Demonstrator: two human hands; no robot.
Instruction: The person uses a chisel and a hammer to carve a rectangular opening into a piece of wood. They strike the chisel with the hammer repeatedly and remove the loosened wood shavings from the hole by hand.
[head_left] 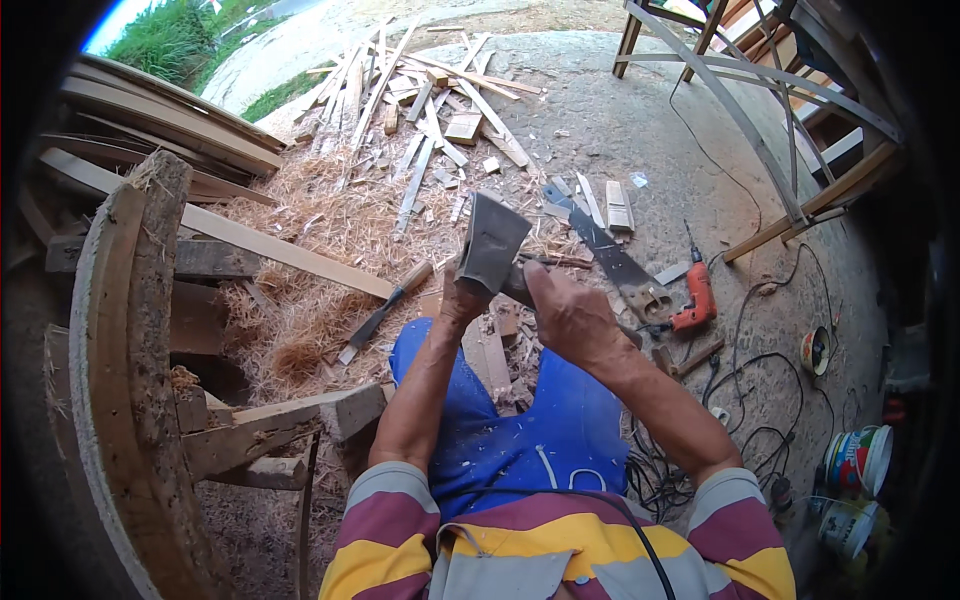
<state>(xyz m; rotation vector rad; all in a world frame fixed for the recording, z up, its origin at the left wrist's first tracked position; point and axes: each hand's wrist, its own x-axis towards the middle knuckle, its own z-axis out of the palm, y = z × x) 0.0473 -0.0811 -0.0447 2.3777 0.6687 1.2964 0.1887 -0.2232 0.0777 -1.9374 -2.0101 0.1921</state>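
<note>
Both forearms rise from the striped sleeves; right hand [572, 318] and left hand [462, 297] each have fingers wrapped around a hatchet [493, 243], held above the knees; its steel head looks heavy and rigid, best gripped by the handle, clear of the edge.

hands: left [462, 298] and right [568, 312] grip axe head [492, 245] | saw [618, 266], red drill [697, 298] right | shavings [330, 230], possibly straw

concrete floor [640, 130], wood shavings [310, 230], daylight
</note>
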